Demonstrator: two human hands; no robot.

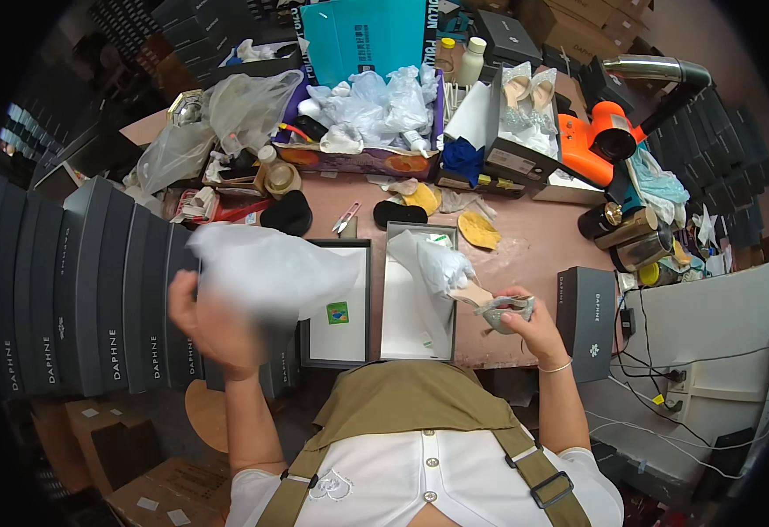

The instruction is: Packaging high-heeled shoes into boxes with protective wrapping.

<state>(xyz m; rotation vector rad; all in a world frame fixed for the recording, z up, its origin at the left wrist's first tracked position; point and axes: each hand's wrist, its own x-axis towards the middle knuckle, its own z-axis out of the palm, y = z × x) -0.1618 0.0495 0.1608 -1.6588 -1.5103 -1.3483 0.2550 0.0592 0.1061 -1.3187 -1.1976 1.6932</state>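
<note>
My left hand (213,325) is raised over the left side of the table and grips a blurred clear plastic bag (270,268). Over the table's front edge, my right hand (525,321) holds a pale grey high-heeled shoe (500,309), its heel pointing left toward white wrapping paper (433,263). That paper stands up out of an open shoe box (415,303) lined in white. Beside it on the left lies the box lid (339,303), white inside with a small green sticker.
Stacks of dark grey shoe boxes (77,281) line the left. One grey box (588,321) stands at the right. At the back: a carton of plastic bags (367,105), an open box with shoes (525,105), an orange tool (595,132), small scissors (346,218), insoles (479,230).
</note>
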